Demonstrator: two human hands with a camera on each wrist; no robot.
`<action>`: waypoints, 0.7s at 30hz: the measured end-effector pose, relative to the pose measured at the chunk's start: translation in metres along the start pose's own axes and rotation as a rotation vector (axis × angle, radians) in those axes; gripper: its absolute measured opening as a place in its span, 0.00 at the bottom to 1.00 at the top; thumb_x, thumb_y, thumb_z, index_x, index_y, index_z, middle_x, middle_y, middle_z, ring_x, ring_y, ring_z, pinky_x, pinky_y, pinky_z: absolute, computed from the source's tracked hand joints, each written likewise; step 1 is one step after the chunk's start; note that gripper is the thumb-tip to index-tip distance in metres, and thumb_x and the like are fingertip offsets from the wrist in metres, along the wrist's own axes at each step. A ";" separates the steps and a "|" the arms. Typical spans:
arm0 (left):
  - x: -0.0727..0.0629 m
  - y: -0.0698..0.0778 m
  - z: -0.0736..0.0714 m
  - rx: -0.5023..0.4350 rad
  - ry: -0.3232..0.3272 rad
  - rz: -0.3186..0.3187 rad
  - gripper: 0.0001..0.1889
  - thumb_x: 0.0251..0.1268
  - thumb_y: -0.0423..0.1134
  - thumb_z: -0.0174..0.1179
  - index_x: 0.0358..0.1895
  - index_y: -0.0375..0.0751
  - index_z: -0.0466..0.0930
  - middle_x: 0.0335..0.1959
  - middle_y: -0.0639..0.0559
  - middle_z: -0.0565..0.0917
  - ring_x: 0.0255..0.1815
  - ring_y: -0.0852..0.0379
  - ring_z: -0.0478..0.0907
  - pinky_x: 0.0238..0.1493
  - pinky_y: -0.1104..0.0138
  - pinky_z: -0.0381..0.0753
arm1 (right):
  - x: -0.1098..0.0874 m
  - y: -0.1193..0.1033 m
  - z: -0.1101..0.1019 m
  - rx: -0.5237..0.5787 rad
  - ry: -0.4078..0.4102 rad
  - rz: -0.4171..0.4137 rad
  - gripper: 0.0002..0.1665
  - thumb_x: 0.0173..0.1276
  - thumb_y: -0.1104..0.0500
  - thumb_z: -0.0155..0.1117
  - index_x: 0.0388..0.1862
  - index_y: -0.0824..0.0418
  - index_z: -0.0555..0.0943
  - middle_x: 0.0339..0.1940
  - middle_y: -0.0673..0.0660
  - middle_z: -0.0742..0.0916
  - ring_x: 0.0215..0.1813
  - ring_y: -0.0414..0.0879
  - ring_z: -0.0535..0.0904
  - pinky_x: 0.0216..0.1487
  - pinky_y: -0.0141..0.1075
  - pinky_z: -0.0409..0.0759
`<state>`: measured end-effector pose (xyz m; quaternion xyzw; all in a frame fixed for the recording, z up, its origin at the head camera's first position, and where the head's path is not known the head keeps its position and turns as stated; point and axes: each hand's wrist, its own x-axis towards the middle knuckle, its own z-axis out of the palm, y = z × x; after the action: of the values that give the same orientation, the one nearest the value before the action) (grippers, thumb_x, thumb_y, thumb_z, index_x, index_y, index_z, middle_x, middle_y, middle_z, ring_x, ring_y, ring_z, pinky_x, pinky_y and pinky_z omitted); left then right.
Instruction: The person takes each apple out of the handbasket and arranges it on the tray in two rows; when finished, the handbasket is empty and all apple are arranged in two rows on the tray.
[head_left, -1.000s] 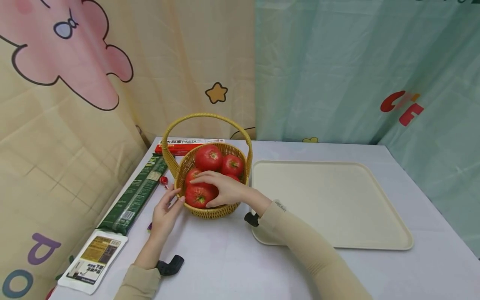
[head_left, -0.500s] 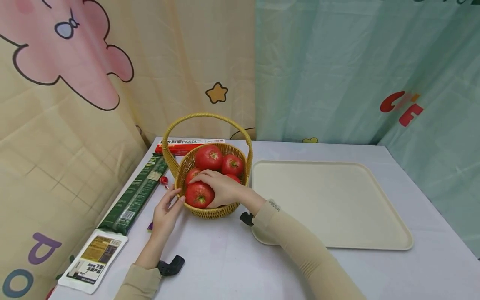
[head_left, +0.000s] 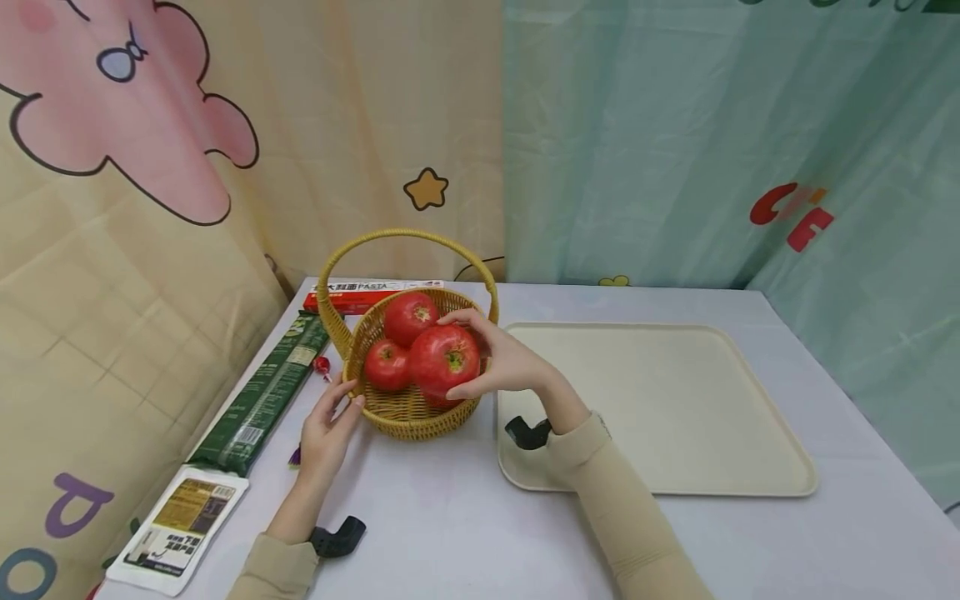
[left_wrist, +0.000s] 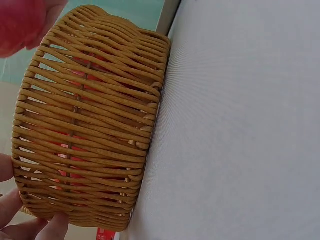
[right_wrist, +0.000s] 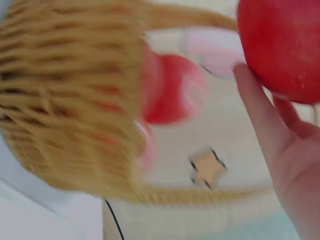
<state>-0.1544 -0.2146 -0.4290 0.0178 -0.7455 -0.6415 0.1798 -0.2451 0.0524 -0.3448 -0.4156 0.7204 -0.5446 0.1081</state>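
Note:
A yellow wicker basket (head_left: 408,429) with a tall arched handle (head_left: 405,234) stands on the table, holding several red apples (head_left: 411,318). My right hand (head_left: 513,362) grips one large red apple (head_left: 446,360) between thumb and fingers, raised over the basket's right side. That apple also fills the upper right of the right wrist view (right_wrist: 285,47), clear of the rim. At the basket's left, my left hand (head_left: 327,437) holds the woven rim. Its fingertips (left_wrist: 56,227) rest on the weave in the left wrist view. Apples lower in the basket are partly hidden.
To the right lies a flat cream tray (head_left: 652,408). On the left are a green pasta packet (head_left: 258,400), a white pouch (head_left: 177,529) and a small red wrapped candy (head_left: 322,365). A red-and-white pasta box (head_left: 360,297) sits behind the basket.
My right hand has lifted the front apple up and to the right from inside the basket, uncovering the woven bottom. My left hand keeps its place at the rim.

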 end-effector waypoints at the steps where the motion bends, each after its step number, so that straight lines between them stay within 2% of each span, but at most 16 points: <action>1: 0.000 0.000 0.000 -0.001 0.001 0.002 0.19 0.67 0.31 0.55 0.57 0.23 0.70 0.71 0.40 0.58 0.71 0.46 0.53 0.53 0.84 0.68 | -0.006 -0.001 -0.007 0.037 0.004 -0.014 0.47 0.47 0.61 0.77 0.63 0.53 0.63 0.59 0.54 0.72 0.59 0.48 0.70 0.52 0.42 0.80; 4: 0.000 -0.001 0.000 0.001 0.004 0.015 0.19 0.67 0.31 0.55 0.57 0.22 0.70 0.70 0.38 0.59 0.71 0.44 0.54 0.53 0.84 0.68 | -0.025 0.000 -0.029 0.097 0.041 -0.052 0.47 0.47 0.61 0.77 0.63 0.59 0.61 0.58 0.59 0.72 0.58 0.53 0.69 0.51 0.44 0.81; 7: 0.000 -0.001 -0.001 0.007 0.010 0.023 0.19 0.67 0.31 0.55 0.56 0.21 0.70 0.70 0.38 0.59 0.71 0.44 0.54 0.52 0.85 0.69 | -0.040 0.006 -0.048 0.147 0.108 -0.021 0.47 0.49 0.61 0.76 0.63 0.61 0.59 0.59 0.62 0.71 0.60 0.55 0.67 0.51 0.45 0.81; 12: 0.000 -0.002 -0.001 0.011 0.009 0.019 0.19 0.67 0.32 0.56 0.57 0.22 0.70 0.70 0.37 0.59 0.71 0.44 0.54 0.51 0.85 0.69 | -0.058 0.026 -0.073 0.130 0.312 0.166 0.45 0.52 0.66 0.71 0.65 0.57 0.58 0.62 0.61 0.69 0.62 0.55 0.65 0.50 0.43 0.81; 15: 0.000 -0.003 -0.001 0.012 0.007 0.013 0.19 0.67 0.33 0.56 0.57 0.23 0.70 0.71 0.38 0.58 0.71 0.45 0.54 0.51 0.85 0.69 | -0.065 0.043 -0.083 0.104 0.428 0.284 0.44 0.56 0.64 0.69 0.68 0.56 0.57 0.64 0.61 0.68 0.64 0.56 0.64 0.53 0.45 0.79; 21: 0.000 -0.002 0.000 0.011 0.011 0.010 0.19 0.66 0.32 0.56 0.56 0.21 0.70 0.71 0.38 0.59 0.71 0.45 0.54 0.51 0.86 0.68 | -0.069 0.076 -0.091 0.059 0.553 0.476 0.44 0.60 0.54 0.68 0.71 0.53 0.56 0.67 0.61 0.65 0.67 0.56 0.59 0.61 0.54 0.70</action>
<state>-0.1546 -0.2153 -0.4313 0.0187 -0.7480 -0.6366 0.1868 -0.2933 0.1700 -0.3974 -0.0701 0.7829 -0.6165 0.0448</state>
